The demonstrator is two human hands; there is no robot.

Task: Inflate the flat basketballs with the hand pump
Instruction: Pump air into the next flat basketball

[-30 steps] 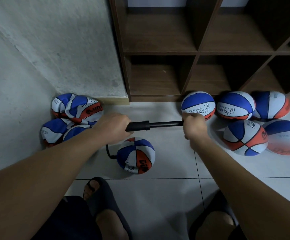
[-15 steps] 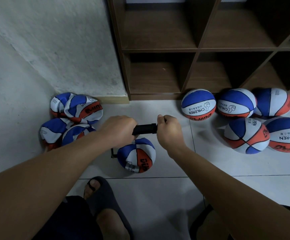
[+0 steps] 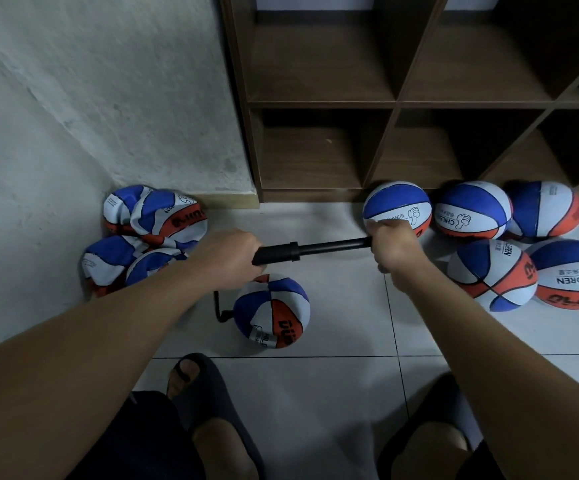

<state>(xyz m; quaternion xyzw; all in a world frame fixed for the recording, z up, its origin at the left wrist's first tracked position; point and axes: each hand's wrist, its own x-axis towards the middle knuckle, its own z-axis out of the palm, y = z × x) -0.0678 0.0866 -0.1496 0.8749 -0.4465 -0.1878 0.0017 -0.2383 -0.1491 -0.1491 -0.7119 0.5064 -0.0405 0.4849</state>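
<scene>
Mid-frame: left hand (image 3: 227, 257) clenched round black pump (image 3: 310, 250) barrel, right hand (image 3: 390, 244) gripping its extended handle. Half-flat basketball (image 3: 271, 310) on floor just below left hand, hose (image 3: 219, 308) attached.

I look down on a pale tiled floor (image 3: 333, 393) that meets a rough wall at its left edge and a dark wooden shelf unit (image 3: 395, 102) at its far edge. In the far left corner lies a heap of flat basketballs (image 3: 142, 237). Five round basketballs (image 3: 489, 237) sit along the far right edge, against the foot of the shelf unit. One half-filled ball (image 3: 270, 311) rests near the middle of the floor. Two dark sandals (image 3: 208, 393) stand at the near edge.
</scene>
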